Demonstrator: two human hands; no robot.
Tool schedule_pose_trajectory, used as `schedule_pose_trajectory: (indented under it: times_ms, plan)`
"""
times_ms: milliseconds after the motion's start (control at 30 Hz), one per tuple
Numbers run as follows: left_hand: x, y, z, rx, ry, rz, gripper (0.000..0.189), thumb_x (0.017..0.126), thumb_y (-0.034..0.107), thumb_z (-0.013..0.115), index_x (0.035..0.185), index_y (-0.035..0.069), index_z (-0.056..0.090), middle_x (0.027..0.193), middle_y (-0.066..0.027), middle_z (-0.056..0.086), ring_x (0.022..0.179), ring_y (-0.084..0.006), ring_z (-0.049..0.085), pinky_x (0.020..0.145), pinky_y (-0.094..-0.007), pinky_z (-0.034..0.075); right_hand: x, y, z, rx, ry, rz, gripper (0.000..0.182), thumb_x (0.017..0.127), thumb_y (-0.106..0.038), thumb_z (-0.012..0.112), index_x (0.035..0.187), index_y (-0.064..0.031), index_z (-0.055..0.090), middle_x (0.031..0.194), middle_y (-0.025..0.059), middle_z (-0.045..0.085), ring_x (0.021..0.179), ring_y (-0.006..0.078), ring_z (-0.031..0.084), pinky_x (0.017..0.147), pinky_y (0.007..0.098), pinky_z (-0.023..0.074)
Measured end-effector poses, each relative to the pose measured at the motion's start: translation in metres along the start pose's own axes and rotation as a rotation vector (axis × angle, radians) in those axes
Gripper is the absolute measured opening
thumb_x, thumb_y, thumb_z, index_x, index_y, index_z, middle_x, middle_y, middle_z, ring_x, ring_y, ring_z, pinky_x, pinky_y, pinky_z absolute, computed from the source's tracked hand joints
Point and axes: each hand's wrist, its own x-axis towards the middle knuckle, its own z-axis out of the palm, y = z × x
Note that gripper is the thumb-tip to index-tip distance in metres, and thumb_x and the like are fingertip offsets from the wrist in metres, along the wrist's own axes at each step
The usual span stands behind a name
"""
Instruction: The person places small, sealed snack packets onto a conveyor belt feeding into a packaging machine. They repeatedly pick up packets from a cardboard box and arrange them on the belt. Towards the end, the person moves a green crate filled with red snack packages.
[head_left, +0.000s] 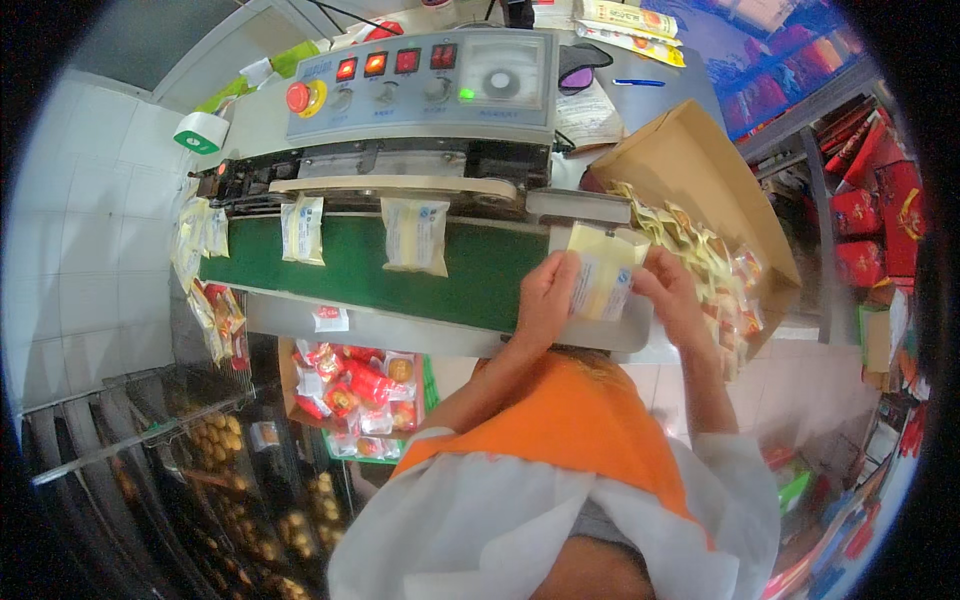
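A pale yellow plastic food packet (602, 274) is held upright between both my hands. My left hand (549, 296) grips its left edge, and my right hand (670, 289) pinches its right edge. They are over the right end of the sealing machine's green conveyor belt (352, 281). Two similar packets, one at the middle (415, 235) and one further left (302, 230), hang with their top edges in the band sealer (397, 184). At the belt's left end, more packets (201, 229) are bunched together.
A cardboard box (772, 247) of packets stands at the right. Below the belt is a box of red-wrapped pastries (360, 386). The control panel (420, 86) has lit switches and a red emergency stop button (298, 97). Racks of baked goods (217, 442) are at the lower left.
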Motion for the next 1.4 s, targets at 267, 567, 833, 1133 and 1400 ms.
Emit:
schedule_pose_trajectory:
  times_ms: [267, 567, 833, 1133, 1400]
  plan:
    - [0.013, 0.0, -0.014, -0.229, 0.157, -0.105, 0.025, 0.084, 0.022, 0.047, 0.083, -0.001, 0.056, 0.07, 0.0016, 0.053, 0.062, -0.0046, 0.045, 0.055, -0.0217, 0.038, 0.024, 0.026, 0.025, 0.293, 0.146, 0.118, 0.011, 0.083, -0.016, 0.05, 0.08, -0.0061, 0.053, 0.072, -0.002, 0.054, 0.064, 0.0061, 0.048, 0.06, 0.0191, 0.0395]
    - [0.052, -0.014, -0.059, -0.293, 0.254, -0.244, 0.023, 0.079, 0.02, 0.053, 0.086, -0.001, 0.058, 0.076, -0.0036, 0.057, 0.067, -0.0109, 0.051, 0.06, -0.026, 0.042, 0.053, 0.029, 0.066, 0.411, 0.119, 0.141, 0.013, 0.084, -0.018, 0.05, 0.082, -0.0055, 0.054, 0.072, 0.0, 0.054, 0.061, 0.0069, 0.05, 0.058, 0.0206, 0.0428]
    - [0.057, -0.016, -0.081, -0.212, 0.287, -0.097, 0.027, 0.08, 0.02, 0.053, 0.093, -0.004, 0.056, 0.082, -0.0062, 0.057, 0.073, -0.0139, 0.052, 0.067, -0.027, 0.042, 0.056, 0.043, 0.06, 0.281, 0.076, 0.057, 0.019, 0.084, -0.019, 0.048, 0.085, -0.001, 0.055, 0.077, 0.0059, 0.058, 0.067, 0.0112, 0.054, 0.061, 0.0244, 0.0458]
    - [-0.004, 0.01, -0.093, 0.195, 0.626, 0.261, 0.019, 0.087, 0.014, 0.042, 0.096, 0.0, 0.052, 0.095, -0.0084, 0.057, 0.087, -0.015, 0.053, 0.075, -0.0272, 0.042, 0.013, 0.091, -0.214, -0.667, 0.767, -0.216, 0.018, 0.081, -0.011, 0.052, 0.097, -0.0027, 0.054, 0.089, 0.0091, 0.059, 0.084, 0.0163, 0.055, 0.074, 0.0266, 0.0423]
    - [-0.015, 0.031, -0.047, 0.196, 0.499, 0.286, 0.017, 0.086, 0.01, 0.041, 0.094, 0.0, 0.052, 0.094, -0.0089, 0.057, 0.084, -0.0129, 0.053, 0.072, -0.0245, 0.042, 0.018, 0.196, -0.379, -0.712, 0.632, -0.003, 0.026, 0.08, -0.011, 0.049, 0.105, -0.0025, 0.047, 0.094, 0.0033, 0.053, 0.085, 0.0165, 0.049, 0.074, 0.0265, 0.0395]
